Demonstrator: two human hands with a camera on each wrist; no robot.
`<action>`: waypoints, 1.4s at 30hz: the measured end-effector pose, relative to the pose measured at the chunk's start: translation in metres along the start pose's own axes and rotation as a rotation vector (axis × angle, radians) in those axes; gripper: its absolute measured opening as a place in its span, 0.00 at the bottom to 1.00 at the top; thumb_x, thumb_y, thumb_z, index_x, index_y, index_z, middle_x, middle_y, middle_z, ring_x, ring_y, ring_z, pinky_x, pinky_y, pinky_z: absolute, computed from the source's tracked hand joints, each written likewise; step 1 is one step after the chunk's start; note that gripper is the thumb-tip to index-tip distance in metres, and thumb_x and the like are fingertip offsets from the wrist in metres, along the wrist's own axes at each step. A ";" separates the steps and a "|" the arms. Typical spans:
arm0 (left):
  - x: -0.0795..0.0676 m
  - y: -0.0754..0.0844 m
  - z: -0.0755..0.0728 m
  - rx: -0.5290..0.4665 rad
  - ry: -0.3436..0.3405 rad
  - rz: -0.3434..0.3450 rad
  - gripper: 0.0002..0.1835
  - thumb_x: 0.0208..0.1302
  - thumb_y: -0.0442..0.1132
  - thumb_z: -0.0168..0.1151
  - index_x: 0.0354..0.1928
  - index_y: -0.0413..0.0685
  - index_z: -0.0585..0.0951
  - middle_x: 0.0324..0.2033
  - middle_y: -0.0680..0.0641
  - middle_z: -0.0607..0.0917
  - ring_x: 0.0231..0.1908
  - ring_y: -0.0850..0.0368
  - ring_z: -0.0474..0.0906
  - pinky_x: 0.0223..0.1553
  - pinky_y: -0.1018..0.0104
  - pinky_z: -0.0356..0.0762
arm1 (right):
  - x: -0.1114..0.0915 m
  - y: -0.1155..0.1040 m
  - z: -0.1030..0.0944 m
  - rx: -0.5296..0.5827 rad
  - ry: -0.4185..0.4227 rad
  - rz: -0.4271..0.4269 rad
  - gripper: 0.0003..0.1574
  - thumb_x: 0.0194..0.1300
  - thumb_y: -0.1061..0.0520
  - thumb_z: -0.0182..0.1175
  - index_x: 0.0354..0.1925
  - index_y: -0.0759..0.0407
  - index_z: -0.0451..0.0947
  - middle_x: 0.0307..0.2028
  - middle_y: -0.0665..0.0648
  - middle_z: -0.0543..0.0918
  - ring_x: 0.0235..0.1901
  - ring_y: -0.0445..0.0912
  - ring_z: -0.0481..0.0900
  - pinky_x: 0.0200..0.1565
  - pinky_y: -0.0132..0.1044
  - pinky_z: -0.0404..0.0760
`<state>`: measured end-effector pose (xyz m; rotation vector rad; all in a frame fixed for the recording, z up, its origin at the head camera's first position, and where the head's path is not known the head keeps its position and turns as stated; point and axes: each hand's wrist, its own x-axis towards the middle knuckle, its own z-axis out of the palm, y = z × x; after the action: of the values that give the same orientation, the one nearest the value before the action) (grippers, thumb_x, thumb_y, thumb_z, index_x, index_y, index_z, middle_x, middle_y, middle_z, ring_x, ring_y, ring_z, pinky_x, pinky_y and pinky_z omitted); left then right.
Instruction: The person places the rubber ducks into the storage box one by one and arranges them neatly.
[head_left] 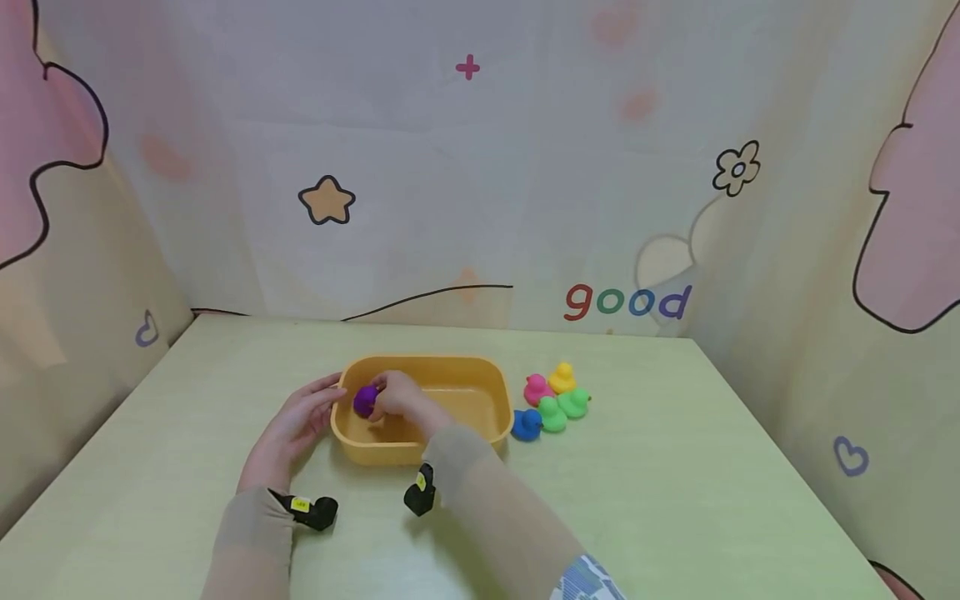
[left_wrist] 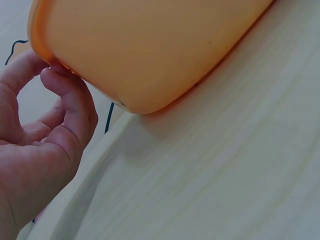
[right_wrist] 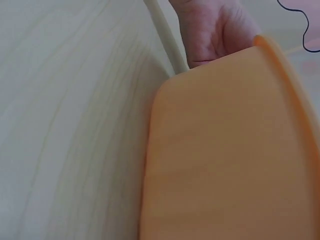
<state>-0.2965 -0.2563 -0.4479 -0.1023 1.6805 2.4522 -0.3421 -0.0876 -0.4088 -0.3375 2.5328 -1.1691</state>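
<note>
With a clock face laid over the head view, the tub as its centre and 12 straight away from the person, the yellow tub (head_left: pixel 377 454) stood upright on the pale table (head_left: pixel 675 500). The left hand (head_left: pixel 296 418) was at 9 o'clock, outside the tub, its thumb and fingers pinched on the rim; the left wrist view showed that hold close up. The right hand (head_left: pixel 402 394) reached in over the near wall, its fingers clamped on a purple toy (head_left: pixel 365 402), which was inside the tub near the 9 o'clock end — whether it touched the floor there I could not tell, and the fingers hid part of it. At 3 o'clock, outside the tub, 5 small ducks were bunched together. Taking that bunch as its own dial, the yellow duck (head_left: pixel 562 378) sat at 12, the pink duck (head_left: pixel 537 390) at 10, 1 green duck (head_left: pixel 574 403) at 3, another green duck (head_left: pixel 552 414) at 6 and the blue duck (head_left: pixel 527 425) at 8. The blue was just beside the tub wall. Each wrist bore a black device — the left (head_left: pixel 318 512) between 7 and 8 o'clock, the right (head_left: pixel 421 492) at 6. Behind stood a printed backdrop (head_left: pixel 465 183), with a star (head_left: pixel 327 201) at 11 o'clock, a flower (head_left: pixel 738 170) at 2 and the word "good" (head_left: pixel 627 302), also near 2.
</note>
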 end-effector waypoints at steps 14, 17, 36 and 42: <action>0.001 0.000 0.000 -0.062 0.005 0.007 0.36 0.71 0.29 0.51 0.75 0.33 0.48 0.38 0.58 0.84 0.37 0.71 0.79 0.42 0.80 0.80 | -0.032 0.004 -0.078 0.079 -0.105 -0.241 0.28 0.60 0.66 0.65 0.59 0.63 0.75 0.62 0.64 0.74 0.61 0.60 0.72 0.61 0.48 0.76; 0.000 0.001 0.000 -0.052 0.011 0.004 0.36 0.71 0.30 0.52 0.75 0.33 0.48 0.38 0.59 0.84 0.37 0.71 0.79 0.41 0.80 0.79 | -0.036 0.016 -0.101 0.074 -0.130 -0.301 0.29 0.61 0.65 0.65 0.61 0.64 0.73 0.63 0.65 0.74 0.61 0.61 0.72 0.60 0.46 0.77; -0.001 0.001 0.000 -0.045 0.009 -0.004 0.33 0.70 0.30 0.54 0.73 0.36 0.54 0.39 0.59 0.83 0.38 0.70 0.79 0.41 0.79 0.80 | -0.063 0.129 -0.214 0.113 0.017 -0.306 0.30 0.65 0.57 0.62 0.64 0.62 0.69 0.62 0.65 0.74 0.62 0.64 0.70 0.61 0.52 0.76; -0.001 0.000 0.000 -0.047 0.011 -0.005 0.30 0.70 0.31 0.55 0.71 0.38 0.59 0.39 0.59 0.84 0.38 0.70 0.79 0.40 0.79 0.80 | -0.070 0.163 -0.224 0.106 0.073 -0.248 0.31 0.65 0.58 0.61 0.64 0.65 0.68 0.64 0.70 0.71 0.63 0.64 0.69 0.63 0.55 0.74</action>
<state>-0.2952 -0.2562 -0.4473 -0.1257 1.6256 2.4928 -0.3774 0.1950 -0.3844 -0.6067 2.5326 -1.4243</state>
